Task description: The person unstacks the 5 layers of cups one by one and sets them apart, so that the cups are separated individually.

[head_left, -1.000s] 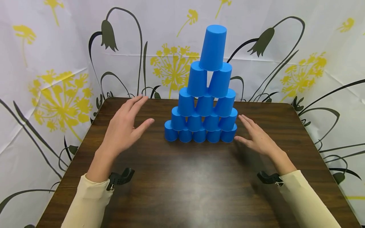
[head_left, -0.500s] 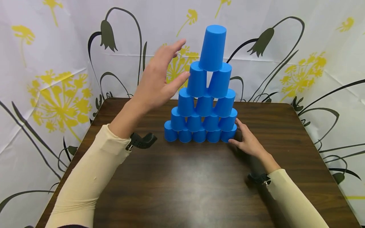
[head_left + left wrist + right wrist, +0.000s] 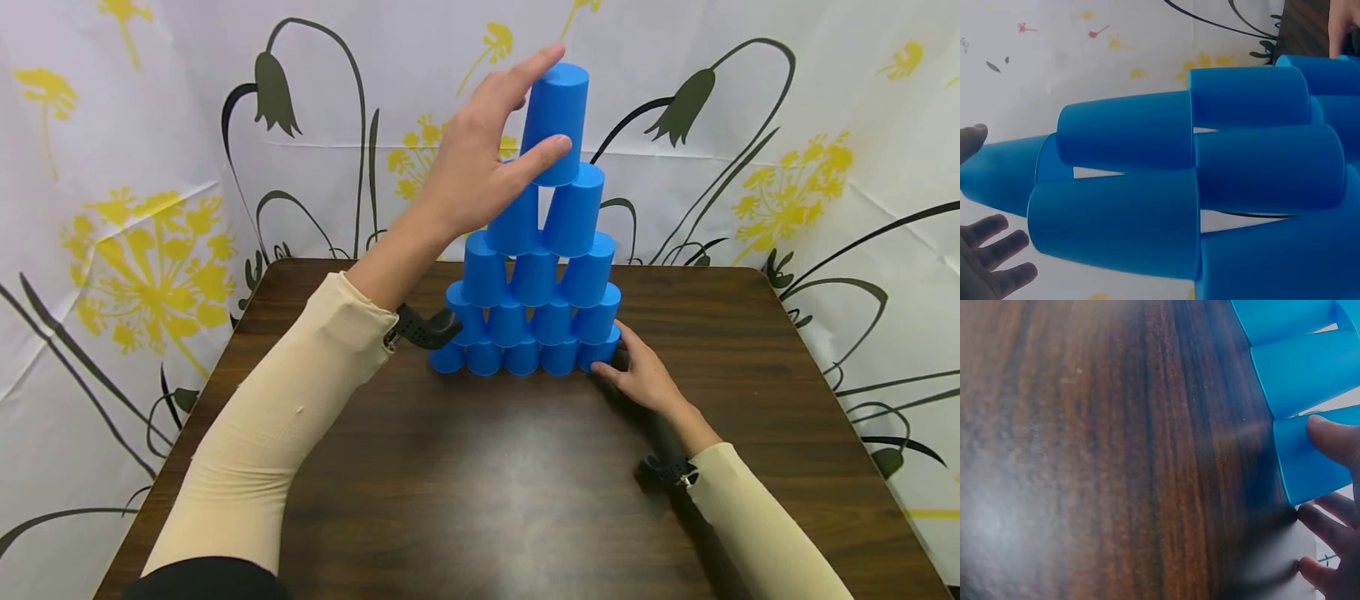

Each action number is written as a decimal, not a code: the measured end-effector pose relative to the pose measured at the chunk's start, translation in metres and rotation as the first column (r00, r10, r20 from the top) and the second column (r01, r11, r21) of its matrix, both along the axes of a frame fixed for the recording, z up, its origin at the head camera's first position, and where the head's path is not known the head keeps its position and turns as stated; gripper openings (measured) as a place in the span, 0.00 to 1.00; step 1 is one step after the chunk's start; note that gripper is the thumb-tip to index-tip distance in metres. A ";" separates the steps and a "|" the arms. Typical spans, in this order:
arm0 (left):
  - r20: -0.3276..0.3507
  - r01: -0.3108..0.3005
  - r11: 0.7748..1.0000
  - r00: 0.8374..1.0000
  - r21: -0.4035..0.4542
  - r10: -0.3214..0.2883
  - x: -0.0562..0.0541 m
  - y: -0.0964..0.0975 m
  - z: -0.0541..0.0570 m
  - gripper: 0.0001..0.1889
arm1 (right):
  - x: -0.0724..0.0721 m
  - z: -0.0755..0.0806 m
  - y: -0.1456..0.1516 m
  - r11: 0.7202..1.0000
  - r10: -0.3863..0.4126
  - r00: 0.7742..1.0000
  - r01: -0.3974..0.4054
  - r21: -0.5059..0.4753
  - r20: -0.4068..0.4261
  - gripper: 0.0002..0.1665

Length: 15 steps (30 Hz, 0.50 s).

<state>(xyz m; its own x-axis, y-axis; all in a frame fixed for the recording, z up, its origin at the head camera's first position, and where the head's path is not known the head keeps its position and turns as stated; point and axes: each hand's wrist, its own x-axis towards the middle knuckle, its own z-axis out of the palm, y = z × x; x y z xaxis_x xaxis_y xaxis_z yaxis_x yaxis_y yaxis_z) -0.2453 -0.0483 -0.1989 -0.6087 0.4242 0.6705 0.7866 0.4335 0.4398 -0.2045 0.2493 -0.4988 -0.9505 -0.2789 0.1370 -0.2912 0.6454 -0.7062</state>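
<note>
Blue cups stand upside down in a five-row pyramid. My left hand is spread around the top cup, its thumb in front and index finger beside the upper rim. In the left wrist view, the thumb and fingers lie on opposite sides of that top cup, with a gap on the finger side. Low on the right, my right hand grips the end cup of the bottom row. The right wrist view shows the thumb across this end cup and the fingers along its other side.
The pyramid rests on a dark wood-grain table. Just beyond the back edge hangs a white curtain with yellow and dark green flowers. Several cups of the middle rows stand close under the left forearm and wrist strap.
My left hand has risen and moved right from beside the pyramid to the top cup. My right hand has moved left onto the end cup of the bottom row. The cups stay stacked.
</note>
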 end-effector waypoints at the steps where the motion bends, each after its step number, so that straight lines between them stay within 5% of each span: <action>1: 0.007 -0.006 1.000 1.000 0.004 0.006 0.000 0.001 -0.001 0.36 | 0.000 0.000 0.000 1.000 0.002 1.000 -0.002 0.000 0.000 0.49; 15: 0.020 -0.016 1.000 1.000 -0.006 0.016 -0.004 0.006 -0.004 0.32 | 0.001 -0.006 0.004 1.000 0.008 1.000 -0.008 0.015 -0.029 0.44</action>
